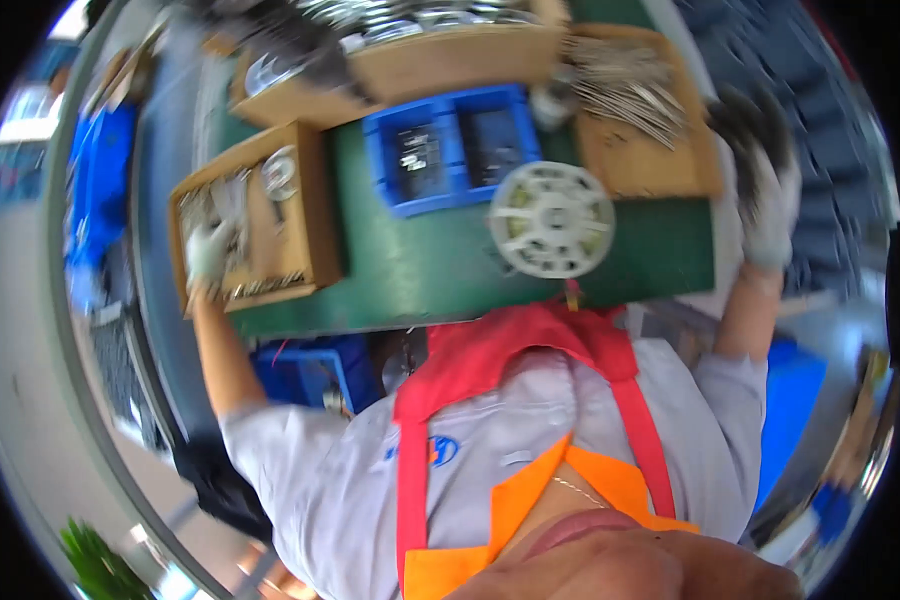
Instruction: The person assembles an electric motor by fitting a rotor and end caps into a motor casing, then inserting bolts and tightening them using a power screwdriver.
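My left hand [210, 250], in a pale glove, reaches into a cardboard box [315, 215] at the left of the green bench. Small metal parts and a clear round piece [280, 173] lie in that box. Motion smears the left fingers, so their grip is hidden. At the far right my right hand [765, 185], in a white glove with dark grey on the fingers, is raised beside grey stacked trays [820, 190]. Its fingers are stretched out and nothing shows in them. Between the hands, near the bench's front edge, sits a round white slotted disc [553, 220].
A blue two-part bin [452, 150] with small dark parts stands mid-bench [400, 270]. Right of it, a cardboard tray [650, 175] holds many thin rods. Behind is a long cardboard box [460, 62] with shiny round parts. A blue crate [315, 372] sits below the bench edge.
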Demonstrator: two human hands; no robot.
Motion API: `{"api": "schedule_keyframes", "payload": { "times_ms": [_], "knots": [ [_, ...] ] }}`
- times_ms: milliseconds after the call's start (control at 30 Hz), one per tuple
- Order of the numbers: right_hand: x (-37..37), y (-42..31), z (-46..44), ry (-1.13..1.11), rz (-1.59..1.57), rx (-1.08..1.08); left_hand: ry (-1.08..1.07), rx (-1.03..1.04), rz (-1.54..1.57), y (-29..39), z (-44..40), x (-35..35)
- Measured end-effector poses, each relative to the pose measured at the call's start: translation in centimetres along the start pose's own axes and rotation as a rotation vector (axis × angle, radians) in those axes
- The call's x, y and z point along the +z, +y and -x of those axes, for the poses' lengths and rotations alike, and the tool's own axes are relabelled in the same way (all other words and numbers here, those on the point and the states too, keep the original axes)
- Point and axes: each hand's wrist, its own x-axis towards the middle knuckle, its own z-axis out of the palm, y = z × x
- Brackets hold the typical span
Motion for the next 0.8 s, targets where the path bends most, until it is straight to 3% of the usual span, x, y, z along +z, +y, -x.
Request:
{"api": "schedule_keyframes", "payload": {
  "times_ms": [67, 133, 167, 200, 267, 367, 467, 567, 600, 633, 667, 700, 733, 800],
  "knots": [
    [-3.8, 3.6, -2.6, 0.025, 0.419, 0.006, 0.074, 0.044, 0.356, 2.9, 4.8, 1.3],
    [-4.9, 7.0, -4.5, -0.248, 0.86, 0.109, 0.103, 0.046, 0.356, 5.2, 8.1, 2.6],
    [-5.4, 10.5, -5.2, -0.333, 0.989, 0.087, 0.015, 0.088, 0.458, 6.3, 9.4, 3.5],
    [-4.9, 12.4, -5.5, -0.449, 1.211, 0.059, 0.126, 0.13, 0.616, 6.3, 10.0, 5.7],
    [-3.5, 15.0, -5.6, -0.463, 1.443, -0.008, 0.141, 0.186, 0.772, 9.8, 13.3, 9.5],
    [-1.3, 15.8, -6.1, -0.643, 1.523, 0.098, -0.007, 0.461, 0.908, 13.2, 16.6, 13.0],
    [-0.7, 17.2, -5.5, -0.779, 1.62, -0.012, -0.188, 0.687, 0.977, 17.6, 18.6, 14.8],
    [-1.0, 17.2, -5.0, -0.819, 1.674, -0.096, -0.199, 0.888, 1.053, 20.6, 18.0, 16.9],
    [-1.2, 17.2, -5.1, -0.83, 1.668, -0.107, -0.11, 0.855, 0.973, 22.0, 18.0, 17.5],
    [-1.2, 17.2, -5.1, -0.863, 1.697, -0.183, -0.191, 0.752, 1.056, 23.0, 18.2, 17.7],
    [-1.2, 17.4, -5.3, -0.891, 1.722, -0.264, -0.215, 0.71, 0.897, 22.3, 17.3, 17.2],
    [-1.5, 18.0, -5.7, -0.914, 1.68, -0.338, -0.335, 0.768, 1.055, 23.2, 16.1, 18.1],
    [-1.4, 18.0, -5.8, -0.917, 1.665, -0.362, -0.3, 0.734, 1.155, 24.1, 15.8, 19.3],
    [-1.2, 17.0, -6.1, -0.922, 1.71, -0.372, -0.488, 0.794, 1.108, 26.3, 16.1, 19.3]
  ]
}}
